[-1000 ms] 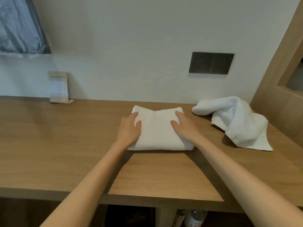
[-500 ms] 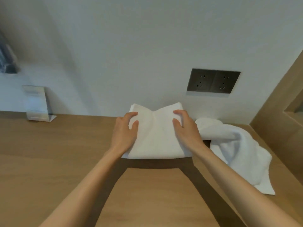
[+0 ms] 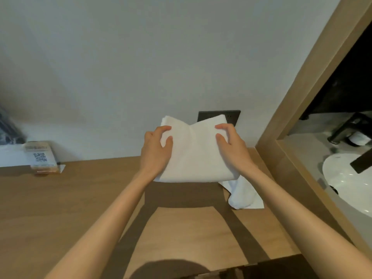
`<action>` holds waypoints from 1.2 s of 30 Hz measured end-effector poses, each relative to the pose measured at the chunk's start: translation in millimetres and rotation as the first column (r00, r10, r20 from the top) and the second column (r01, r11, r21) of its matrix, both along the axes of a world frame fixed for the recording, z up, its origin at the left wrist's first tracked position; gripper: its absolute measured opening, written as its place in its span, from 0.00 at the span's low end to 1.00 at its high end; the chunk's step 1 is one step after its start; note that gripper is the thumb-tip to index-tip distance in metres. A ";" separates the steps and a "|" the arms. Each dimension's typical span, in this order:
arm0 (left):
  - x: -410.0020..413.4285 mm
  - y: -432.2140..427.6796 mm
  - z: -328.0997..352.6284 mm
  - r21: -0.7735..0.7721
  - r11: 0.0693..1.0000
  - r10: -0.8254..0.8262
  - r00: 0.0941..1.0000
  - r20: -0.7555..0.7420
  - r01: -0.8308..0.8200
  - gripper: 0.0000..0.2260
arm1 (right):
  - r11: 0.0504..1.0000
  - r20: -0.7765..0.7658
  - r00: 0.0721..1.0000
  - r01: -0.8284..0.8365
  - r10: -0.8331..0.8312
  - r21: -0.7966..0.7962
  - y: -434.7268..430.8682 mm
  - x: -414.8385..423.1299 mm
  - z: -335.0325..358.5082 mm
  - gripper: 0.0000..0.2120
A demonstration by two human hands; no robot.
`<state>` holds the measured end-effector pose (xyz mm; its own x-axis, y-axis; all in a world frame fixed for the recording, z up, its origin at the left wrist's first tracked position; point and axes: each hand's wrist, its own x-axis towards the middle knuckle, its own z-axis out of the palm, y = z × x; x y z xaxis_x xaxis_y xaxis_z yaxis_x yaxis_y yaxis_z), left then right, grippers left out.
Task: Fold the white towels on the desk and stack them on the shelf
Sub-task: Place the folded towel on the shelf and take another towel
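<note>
Folded towel (image 3: 193, 152) is held in the air above the back half of the desk (image 3: 60, 208), clear of the top, with its shadow on the wood below. Both hands grip it. Left hand (image 3: 155, 152) clamps its left side and right hand (image 3: 233, 150) its right side, each with the thumb and a curled finger on the upper face. The towel spans the gap between them and its middle sags in a slight crease.

Hidden: the fingers under the cloth. Most of the unfolded towel (image 3: 245, 196) at the desk's back right is behind the right forearm. The socket plate (image 3: 233, 115) on the wall above the desk is half covered. The basin (image 3: 346, 184) and dark tap (image 3: 350, 125) past the desk's right end are cut off by the frame edge.

Writing: the card (image 3: 43, 158) standing at the desk's back left shows a QR block, but its text is too blurred to read.
</note>
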<state>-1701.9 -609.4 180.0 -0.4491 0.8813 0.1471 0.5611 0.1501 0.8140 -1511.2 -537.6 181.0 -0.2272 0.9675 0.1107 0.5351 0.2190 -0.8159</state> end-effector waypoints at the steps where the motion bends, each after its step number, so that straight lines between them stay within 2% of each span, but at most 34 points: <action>1: 7.4 0.3 2.7 -0.001 1.000 -0.025 1.000 -0.003 0.025 0.14 | 1.000 0.000 1.000 0.016 -0.016 -0.004 -4.2 9.4 2.6 0.10; 7: 69.8 8.0 1.9 0.009 0.968 -0.253 0.967 0.014 0.253 0.14 | 0.978 -0.089 0.974 0.207 -0.208 -0.017 -44.6 82.2 -3.5 0.09; 13: 160.1 11.0 -12.2 -0.007 0.876 -0.481 0.876 0.045 0.482 0.13 | 0.896 -0.083 0.893 0.443 -0.443 -0.016 -88.4 169.1 -20.9 0.10; 21: 303.1 7.5 -30.1 -0.016 0.635 -0.771 0.635 0.048 0.773 0.13 | 0.713 -0.047 0.711 0.700 -0.701 -0.039 -161.2 292.0 -29.1 0.11; 29: 468.2 -4.9 -31.7 -0.035 0.414 -0.905 0.415 0.089 0.910 0.13 | 0.534 -0.034 0.533 0.845 -0.845 -0.038 -218.7 430.6 -33.1 0.10; 36: 655.4 -0.2 -29.3 -0.030 0.360 -0.931 0.361 0.063 0.933 0.13 | 0.404 -0.067 0.401 0.914 -0.913 -0.037 -226.2 602.2 -44.0 0.08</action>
